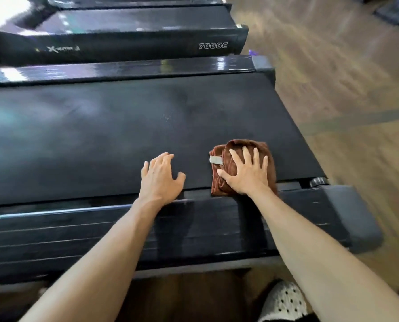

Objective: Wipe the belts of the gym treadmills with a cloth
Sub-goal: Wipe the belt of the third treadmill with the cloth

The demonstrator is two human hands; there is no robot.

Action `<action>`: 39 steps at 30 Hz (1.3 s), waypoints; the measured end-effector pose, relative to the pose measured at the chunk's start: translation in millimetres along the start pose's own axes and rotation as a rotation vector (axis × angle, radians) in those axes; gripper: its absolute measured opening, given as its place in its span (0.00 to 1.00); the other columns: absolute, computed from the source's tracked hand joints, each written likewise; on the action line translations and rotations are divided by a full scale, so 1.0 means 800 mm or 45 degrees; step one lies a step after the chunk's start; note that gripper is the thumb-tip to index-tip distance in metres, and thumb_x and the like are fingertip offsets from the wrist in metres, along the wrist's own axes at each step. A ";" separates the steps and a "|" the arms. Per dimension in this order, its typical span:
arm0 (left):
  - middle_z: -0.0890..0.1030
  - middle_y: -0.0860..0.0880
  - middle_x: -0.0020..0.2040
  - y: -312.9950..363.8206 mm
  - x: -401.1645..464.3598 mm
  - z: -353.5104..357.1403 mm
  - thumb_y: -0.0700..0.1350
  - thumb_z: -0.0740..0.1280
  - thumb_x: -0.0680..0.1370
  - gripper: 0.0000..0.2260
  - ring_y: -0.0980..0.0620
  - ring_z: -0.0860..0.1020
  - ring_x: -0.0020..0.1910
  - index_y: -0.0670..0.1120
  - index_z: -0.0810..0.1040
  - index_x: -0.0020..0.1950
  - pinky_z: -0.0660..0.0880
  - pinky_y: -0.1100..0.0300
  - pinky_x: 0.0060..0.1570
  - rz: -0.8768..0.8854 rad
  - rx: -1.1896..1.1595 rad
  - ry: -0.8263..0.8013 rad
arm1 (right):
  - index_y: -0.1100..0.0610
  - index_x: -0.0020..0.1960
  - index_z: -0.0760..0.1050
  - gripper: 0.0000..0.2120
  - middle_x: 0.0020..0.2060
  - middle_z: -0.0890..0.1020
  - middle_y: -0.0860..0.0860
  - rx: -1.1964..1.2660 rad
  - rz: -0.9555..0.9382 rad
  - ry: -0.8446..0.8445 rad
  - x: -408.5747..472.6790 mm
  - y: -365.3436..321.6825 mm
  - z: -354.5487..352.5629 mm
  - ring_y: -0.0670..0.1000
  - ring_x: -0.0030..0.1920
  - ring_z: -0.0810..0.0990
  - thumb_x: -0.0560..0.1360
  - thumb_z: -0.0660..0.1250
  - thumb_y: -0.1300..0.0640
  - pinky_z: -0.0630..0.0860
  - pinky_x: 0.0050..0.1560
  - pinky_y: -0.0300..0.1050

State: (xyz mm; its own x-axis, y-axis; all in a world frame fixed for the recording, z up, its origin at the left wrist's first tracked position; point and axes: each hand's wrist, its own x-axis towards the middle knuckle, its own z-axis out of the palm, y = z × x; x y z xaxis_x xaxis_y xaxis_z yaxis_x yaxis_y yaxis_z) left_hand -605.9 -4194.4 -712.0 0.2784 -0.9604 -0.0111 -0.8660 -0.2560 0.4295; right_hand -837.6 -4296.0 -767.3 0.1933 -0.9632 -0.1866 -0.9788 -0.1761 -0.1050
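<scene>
While the right hand (247,173) presses flat, fingers spread, on a folded brown cloth (242,167), the left hand (160,176) rests just beside it with loosely bent fingers, holding nothing. Both sit near the close edge of the black belt (101,135), toward its right end, the cloth's lower edge hanging over onto the ribbed side rail (77,233). A small grey tag (215,160) shows on the cloth. Beyond stands another treadmill (124,36) marked 7000C, on a wooden floor (333,66).
</scene>
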 end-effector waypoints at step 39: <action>0.61 0.50 0.82 -0.100 0.131 0.074 0.39 0.56 0.81 0.26 0.53 0.56 0.81 0.48 0.65 0.80 0.47 0.54 0.80 0.043 0.076 0.213 | 0.41 0.85 0.47 0.48 0.85 0.47 0.56 -0.069 -0.245 0.114 0.102 -0.135 0.021 0.65 0.83 0.41 0.71 0.49 0.19 0.39 0.79 0.70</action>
State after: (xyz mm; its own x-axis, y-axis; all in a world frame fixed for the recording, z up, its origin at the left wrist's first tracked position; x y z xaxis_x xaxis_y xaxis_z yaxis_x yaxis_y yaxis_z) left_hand -531.8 -4281.2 -801.0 0.3095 -0.9382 0.1549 -0.8978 -0.2346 0.3727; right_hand -714.7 -4352.5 -787.8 0.3726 -0.9245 -0.0806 -0.9270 -0.3670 -0.0769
